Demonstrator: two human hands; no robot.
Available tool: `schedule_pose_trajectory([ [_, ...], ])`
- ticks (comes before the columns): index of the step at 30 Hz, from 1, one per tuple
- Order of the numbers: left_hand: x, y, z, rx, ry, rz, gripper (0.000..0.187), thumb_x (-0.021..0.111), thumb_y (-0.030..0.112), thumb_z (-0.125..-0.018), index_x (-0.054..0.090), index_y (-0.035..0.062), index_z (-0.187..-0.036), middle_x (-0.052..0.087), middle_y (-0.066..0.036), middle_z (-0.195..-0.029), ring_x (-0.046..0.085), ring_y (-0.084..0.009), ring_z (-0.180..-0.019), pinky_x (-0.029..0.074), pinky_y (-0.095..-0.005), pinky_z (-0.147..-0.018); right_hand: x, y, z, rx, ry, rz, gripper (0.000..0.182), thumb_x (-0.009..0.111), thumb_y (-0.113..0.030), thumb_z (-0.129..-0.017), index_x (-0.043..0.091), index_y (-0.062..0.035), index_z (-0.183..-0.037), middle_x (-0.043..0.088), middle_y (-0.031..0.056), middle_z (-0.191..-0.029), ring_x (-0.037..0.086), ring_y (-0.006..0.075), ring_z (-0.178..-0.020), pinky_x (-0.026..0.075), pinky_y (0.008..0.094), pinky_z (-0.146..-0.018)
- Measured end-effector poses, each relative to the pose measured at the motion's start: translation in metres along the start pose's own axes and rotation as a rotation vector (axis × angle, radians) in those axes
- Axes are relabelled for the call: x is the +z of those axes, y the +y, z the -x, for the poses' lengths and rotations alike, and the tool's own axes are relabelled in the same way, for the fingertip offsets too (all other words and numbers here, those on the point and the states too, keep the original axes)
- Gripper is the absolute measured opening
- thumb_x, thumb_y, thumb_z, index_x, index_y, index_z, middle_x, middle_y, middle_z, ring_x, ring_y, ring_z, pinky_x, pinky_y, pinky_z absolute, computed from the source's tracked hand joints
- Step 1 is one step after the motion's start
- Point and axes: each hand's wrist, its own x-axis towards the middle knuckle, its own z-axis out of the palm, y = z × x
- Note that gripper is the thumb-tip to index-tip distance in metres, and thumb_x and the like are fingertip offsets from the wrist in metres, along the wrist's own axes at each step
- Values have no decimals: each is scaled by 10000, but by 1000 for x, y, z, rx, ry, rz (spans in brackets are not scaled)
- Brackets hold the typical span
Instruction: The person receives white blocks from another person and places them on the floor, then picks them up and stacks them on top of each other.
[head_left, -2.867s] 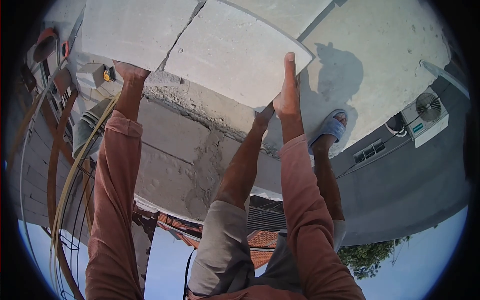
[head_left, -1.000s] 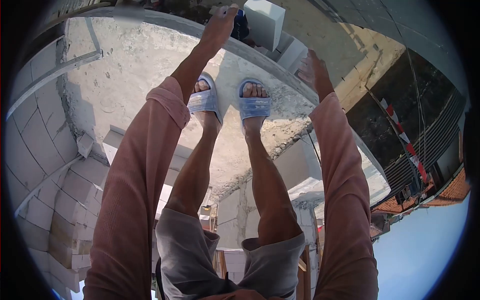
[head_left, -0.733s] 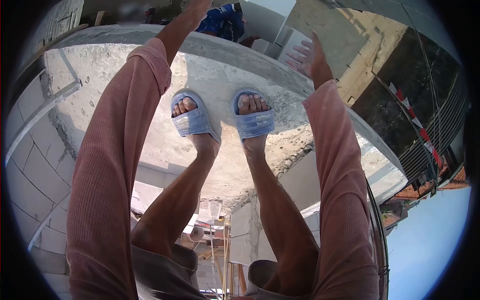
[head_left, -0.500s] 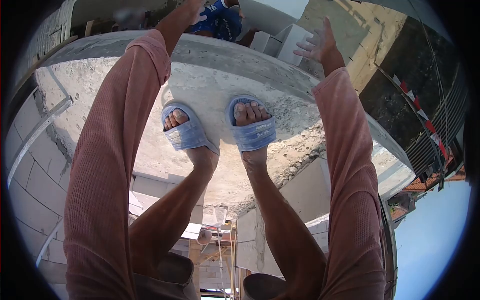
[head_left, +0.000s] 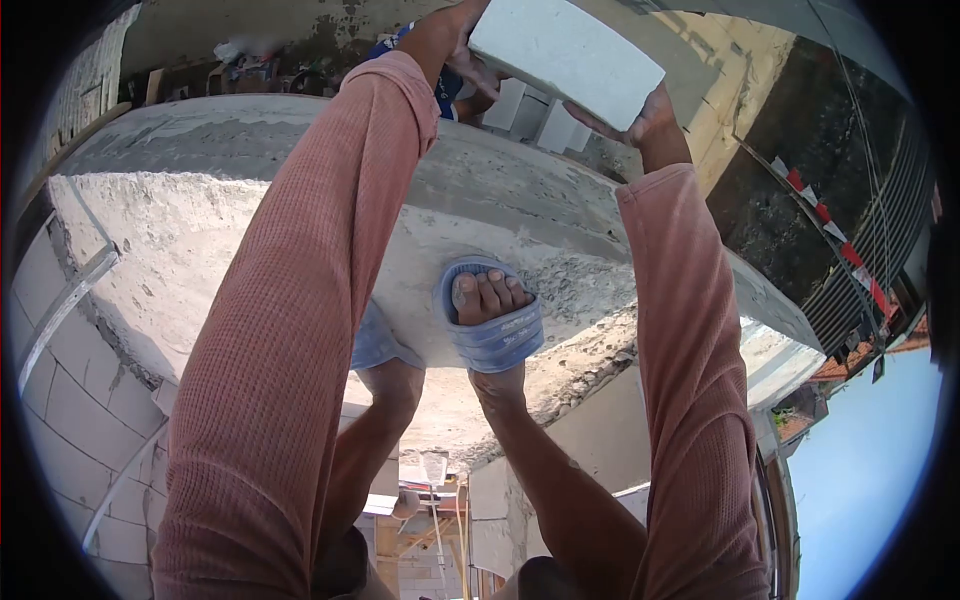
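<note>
A pale grey-white building block is raised out past the ledge, at the top of the view. My left hand grips its left end, the fingers partly hidden behind it. On the opposite end my right hand is closed, with fingers reaching under the lower edge. Both arms are stretched out in pink sleeves. Behind the block, a person in a blue shirt shows only in part. More pale blocks appear below, beside that person.
I stand in blue slippers on a rough concrete ledge with a curved outer edge. Block walls are at the left. Red and white bunting and wires hang at the right. A deep opening with timber lies behind my feet.
Both hands were spread and holding nothing; now they grip a block between them. My left arm has moved right, and the block has come into view at the top.
</note>
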Motion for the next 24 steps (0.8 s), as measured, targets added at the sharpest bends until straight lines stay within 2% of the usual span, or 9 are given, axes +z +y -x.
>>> schedule_pose_trajectory([
  [1, 3, -1, 8, -2, -5, -5, 847, 560, 632, -898, 436, 21, -1472, 515, -188, -1395, 570, -314, -1204, 463, -410, -1032, 3, 6, 5, 12, -3, -79, 490, 507, -477, -899, 644, -139, -1226, 644, 112, -1262, 597, 420, -1162, 464, 703, -957],
  [4, 12, -2, 30, -9, -29, -6, 855, 563, 636, -891, 435, 23, -1473, 514, -189, -1396, 569, -315, -1205, 464, -410, -1029, 14, 34, 32, -67, 100, -111, 418, 525, -430, -868, 663, -162, -1157, 667, 91, -1179, 619, 386, -1090, 481, 698, -876],
  [8, 25, -2, 82, -6, -42, -1, 865, 566, 641, -883, 433, 24, -1475, 512, -190, -1397, 568, -316, -1206, 465, -411, -1026, 22, 59, 74, -100, 120, -174, 376, 546, -407, -881, 688, -127, -1087, 704, 76, -1044, 682, 323, -951, 553, 555, -872],
  [13, 70, -13, 189, -46, -23, 37, 878, 571, 648, -873, 431, 27, -1477, 511, -191, -1398, 566, -318, -1208, 467, -412, -1022, 59, 27, 215, -2, 72, 64, 462, 567, -450, -882, 644, -110, -1185, 671, 101, -1139, 660, 293, -1011, 555, 503, -851],
  [15, 102, -7, 252, -59, -3, 75, 905, 575, 663, -842, 427, 41, -1483, 505, -188, -1401, 552, -308, -1224, 472, -410, -1004, 73, 21, 280, 14, -47, 38, 472, 567, -450, -903, 631, -100, -1215, 670, 102, -1137, 662, 281, -1026, 562, 466, -856],
  [18, 157, -8, 356, -26, 124, 167, 878, 540, 694, -839, 477, 71, -1456, 586, -177, -1306, 571, -248, -1197, 486, -442, -927, 119, 28, 400, -36, 13, -17, 523, 588, -436, -911, 591, -76, -1290, 659, 94, -1154, 654, 285, -1044, 553, 429, -883],
  [20, 195, -18, 426, 211, 71, 330, 975, 565, 759, -806, 427, 95, -1506, 520, -194, -1404, 548, -274, -1231, 464, -441, -970, 156, 36, 484, -119, 47, 43, 563, 602, -434, -902, 549, -64, -1323, 615, 91, -1221, 604, 272, -1115, 529, 424, -914],
  [22, 228, -20, 510, 266, 44, 367, 1082, 579, 807, -777, 359, 71, -1539, 490, -210, -1440, 552, -295, -1221, 435, -432, -1008, 177, 36, 559, -102, 65, 153, 589, 599, -444, -899, 527, -59, -1339, 599, 93, -1221, 591, 267, -1128, 520, 423, -918],
  [24, 261, -30, 587, 91, 209, 336, 990, 588, 685, -848, 317, 54, -1562, 459, -191, -1474, 468, -271, -1342, 380, -363, -1087, 199, 32, 628, -106, 85, 318, 634, 592, -450, -885, 504, -45, -1364, 581, 110, -1225, 586, 280, -1129, 518, 422, -907],
])
